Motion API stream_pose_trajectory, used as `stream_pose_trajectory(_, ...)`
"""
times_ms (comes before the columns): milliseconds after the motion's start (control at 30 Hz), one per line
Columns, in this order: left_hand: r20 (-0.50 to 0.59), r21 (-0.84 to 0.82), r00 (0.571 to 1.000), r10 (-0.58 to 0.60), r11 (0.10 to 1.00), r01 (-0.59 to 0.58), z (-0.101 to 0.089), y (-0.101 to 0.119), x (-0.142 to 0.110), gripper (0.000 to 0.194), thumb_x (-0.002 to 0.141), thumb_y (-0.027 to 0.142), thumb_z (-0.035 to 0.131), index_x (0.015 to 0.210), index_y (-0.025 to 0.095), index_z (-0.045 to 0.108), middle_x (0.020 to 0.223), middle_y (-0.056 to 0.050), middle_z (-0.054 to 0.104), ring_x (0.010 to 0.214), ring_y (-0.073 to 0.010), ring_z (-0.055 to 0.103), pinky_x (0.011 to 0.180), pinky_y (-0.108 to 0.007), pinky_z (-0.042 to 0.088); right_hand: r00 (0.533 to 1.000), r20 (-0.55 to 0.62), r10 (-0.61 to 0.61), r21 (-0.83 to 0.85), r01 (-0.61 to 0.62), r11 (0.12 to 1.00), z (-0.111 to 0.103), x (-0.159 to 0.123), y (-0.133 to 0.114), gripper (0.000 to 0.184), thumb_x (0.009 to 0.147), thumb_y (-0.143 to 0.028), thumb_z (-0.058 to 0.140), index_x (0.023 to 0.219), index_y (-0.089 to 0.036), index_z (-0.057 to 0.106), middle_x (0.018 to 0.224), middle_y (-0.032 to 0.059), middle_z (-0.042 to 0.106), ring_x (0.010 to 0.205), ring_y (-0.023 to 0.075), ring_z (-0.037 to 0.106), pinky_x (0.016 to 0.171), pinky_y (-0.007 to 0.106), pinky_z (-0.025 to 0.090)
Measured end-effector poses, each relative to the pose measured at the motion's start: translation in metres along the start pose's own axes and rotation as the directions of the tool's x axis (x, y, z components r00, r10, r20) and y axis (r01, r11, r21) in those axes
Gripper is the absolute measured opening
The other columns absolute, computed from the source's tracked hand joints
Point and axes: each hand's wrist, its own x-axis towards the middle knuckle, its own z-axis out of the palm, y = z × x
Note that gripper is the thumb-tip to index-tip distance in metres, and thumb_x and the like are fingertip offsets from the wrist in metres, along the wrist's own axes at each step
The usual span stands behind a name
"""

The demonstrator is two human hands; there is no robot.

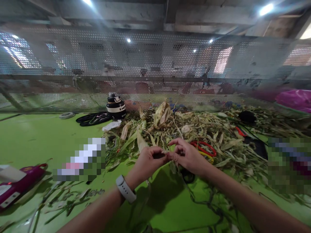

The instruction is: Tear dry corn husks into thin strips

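My left hand, with a white watch on its wrist, is closed in a pinch. Its thumb and forefinger meet the fingertips of my right hand on a small piece of dried plant. The right thumb and forefinger pinch there too, while its other fingers are partly curled. Just beyond both hands lies a pile of dried stalks and leaves, with a large dry husk on top. Red loop handles rest in the pile beside my right hand. Beneath that hand is a black loop, partly hidden.
On the green table stands a black-and-white bottle, near a black oval item and a white ring. A maroon device lies at left. A pink bag sits far right. A perforated screen runs along the back.
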Motion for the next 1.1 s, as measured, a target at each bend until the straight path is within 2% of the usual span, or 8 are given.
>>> stream_pose_trajectory(133, 0.051, 0.109, 0.998, 0.033, 0.993, -0.039, 0.000, 0.000, -0.003, 0.029, 0.069, 0.040, 0.062, 0.060, 0.012, 0.063, 0.053, 0.002, 0.048, 0.052, -0.0093, 0.039, 0.048, -0.020, 0.030, 0.999, 0.028, -0.044, -0.230, 0.049, 0.972, 0.001, -0.004, -0.001, 0.027, 0.081, -0.042, 0.051, 0.095, -0.019, 0.056, 0.057, -0.0023, 0.057, 0.044, 0.0102, 0.052, 0.045, 0.020, 0.037)
stream_pose_trajectory(300, 0.201, 0.022, 0.980, -0.008, 1.000, 0.004, 0.003, -0.006, -0.003, 0.028, 0.070, 0.039, 0.060, 0.065, 0.012, 0.063, 0.055, 0.002, 0.048, 0.051, -0.0087, 0.037, 0.049, -0.020, 0.030, 0.946, 0.046, -0.320, -0.600, 0.282, 0.749, 0.005, -0.010, -0.003, 0.022, 0.085, -0.030, 0.046, 0.083, -0.020, 0.066, 0.072, 0.0050, 0.065, 0.067, 0.0147, 0.056, 0.059, 0.024, 0.036)
stream_pose_trajectory(433, 0.247, 0.025, 0.969, -0.014, 1.000, 0.008, 0.001, -0.006, -0.002, 0.028, 0.073, 0.040, 0.057, 0.067, 0.013, 0.063, 0.057, 0.001, 0.050, 0.053, -0.0094, 0.038, 0.049, -0.020, 0.031, 0.943, 0.004, -0.333, -0.677, 0.248, 0.693, 0.004, -0.010, -0.008, 0.021, 0.083, -0.027, 0.047, 0.077, -0.017, 0.065, 0.072, 0.0059, 0.061, 0.067, 0.0151, 0.053, 0.058, 0.025, 0.034)
stream_pose_trajectory(633, 0.402, 0.037, 0.916, -0.010, 0.999, -0.005, -0.004, 0.002, -0.004, 0.034, 0.075, 0.044, 0.054, 0.062, 0.014, 0.060, 0.054, 0.002, 0.046, 0.051, -0.0088, 0.037, 0.048, -0.020, 0.029, 0.997, -0.069, -0.037, -0.219, 0.021, 0.976, 0.000, -0.002, -0.010, 0.023, 0.080, -0.032, 0.050, 0.066, -0.014, 0.058, 0.057, -0.0015, 0.051, 0.054, 0.0098, 0.043, 0.049, 0.020, 0.034)
stream_pose_trajectory(733, 0.503, -0.014, 0.864, -0.025, 0.999, 0.037, -0.004, 0.008, -0.008, 0.033, 0.075, 0.044, 0.055, 0.060, 0.014, 0.060, 0.053, 0.003, 0.048, 0.049, -0.0078, 0.036, 0.046, -0.020, 0.027, 0.997, -0.073, 0.003, -0.081, -0.009, 0.997, 0.000, 0.001, -0.008, 0.025, 0.077, -0.036, 0.053, 0.066, -0.014, 0.056, 0.057, -0.0023, 0.049, 0.055, 0.0093, 0.042, 0.051, 0.020, 0.035)
stream_pose_trajectory(900, 0.639, -0.139, 0.762, -0.105, 0.959, 0.248, -0.004, 0.017, -0.013, 0.029, 0.075, 0.043, 0.057, 0.069, 0.015, 0.062, 0.060, 0.000, 0.056, 0.051, -0.0078, 0.039, 0.048, -0.021, 0.027, 0.981, -0.180, 0.077, 0.064, -0.067, 0.996, 0.002, 0.004, -0.005, 0.027, 0.076, -0.039, 0.055, 0.066, -0.015, 0.054, 0.056, -0.0037, 0.045, 0.050, 0.0075, 0.037, 0.046, 0.020, 0.032)
stream_pose_trajectory(1000, 0.636, -0.190, 0.761, -0.124, 0.932, 0.310, -0.004, 0.018, -0.013, 0.028, 0.072, 0.044, 0.060, 0.070, 0.016, 0.062, 0.060, 0.000, 0.057, 0.050, -0.0071, 0.039, 0.049, -0.021, 0.027, 0.971, -0.181, 0.155, 0.165, -0.125, 0.978, 0.001, 0.004, -0.006, 0.029, 0.075, -0.043, 0.056, 0.067, -0.015, 0.053, 0.053, -0.0057, 0.042, 0.044, 0.0059, 0.032, 0.041, 0.019, 0.026)
stream_pose_trajectory(1100, 0.591, -0.223, 0.796, -0.133, 0.921, 0.320, -0.002, 0.016, -0.011, 0.029, 0.071, 0.044, 0.061, 0.069, 0.015, 0.062, 0.058, 0.001, 0.056, 0.048, -0.0060, 0.037, 0.048, -0.020, 0.025, 0.981, -0.002, 0.194, 0.231, -0.189, 0.955, -0.003, 0.002, -0.010, 0.035, 0.075, -0.047, 0.056, 0.060, -0.016, 0.049, 0.048, -0.0067, 0.039, 0.042, 0.0051, 0.031, 0.040, 0.019, 0.024)
